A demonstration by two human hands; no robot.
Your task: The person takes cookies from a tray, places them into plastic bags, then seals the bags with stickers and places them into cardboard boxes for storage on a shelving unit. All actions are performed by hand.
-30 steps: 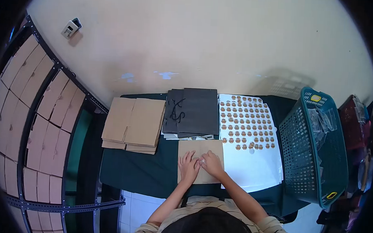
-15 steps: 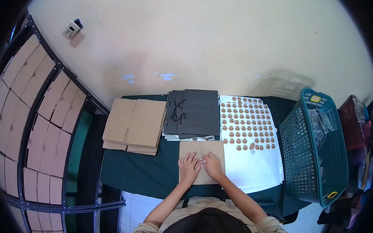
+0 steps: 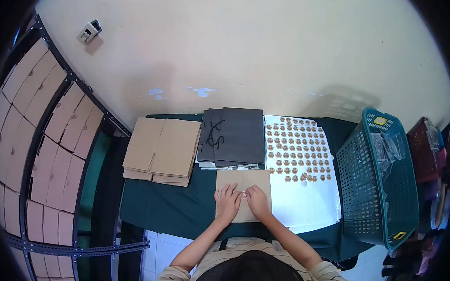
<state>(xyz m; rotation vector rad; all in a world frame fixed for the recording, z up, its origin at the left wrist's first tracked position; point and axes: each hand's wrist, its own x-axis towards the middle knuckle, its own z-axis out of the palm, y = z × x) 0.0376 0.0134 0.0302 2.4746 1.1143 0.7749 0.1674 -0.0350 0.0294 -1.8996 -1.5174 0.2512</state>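
Note:
A brown cardboard piece (image 3: 226,177) lies flat at the table's front, with both hands on it. Between the fingertips is a small shiny, clear-looking piece (image 3: 243,195); its exact kind is too small to make out. My left hand (image 3: 227,201) rests on the cardboard with its fingers spread, the thumb side touching the shiny piece. Bent fingers of my right hand (image 3: 256,201) pinch that piece from the right. Just right of the cardboard, a white sheet (image 3: 302,206) carries rows of small round brown-and-gold pieces (image 3: 301,156).
Stacked folded cardboard (image 3: 159,145) sits at the left, beside black folders (image 3: 240,136) with a black cord on top. A green basket (image 3: 364,181) holding clear plastic packets stands at the right. Shelving with brown boxes (image 3: 53,168) rises at the far left.
The fingers of my right hand have shifted very slightly to the right around the shiny piece. My left hand stays nearly in place.

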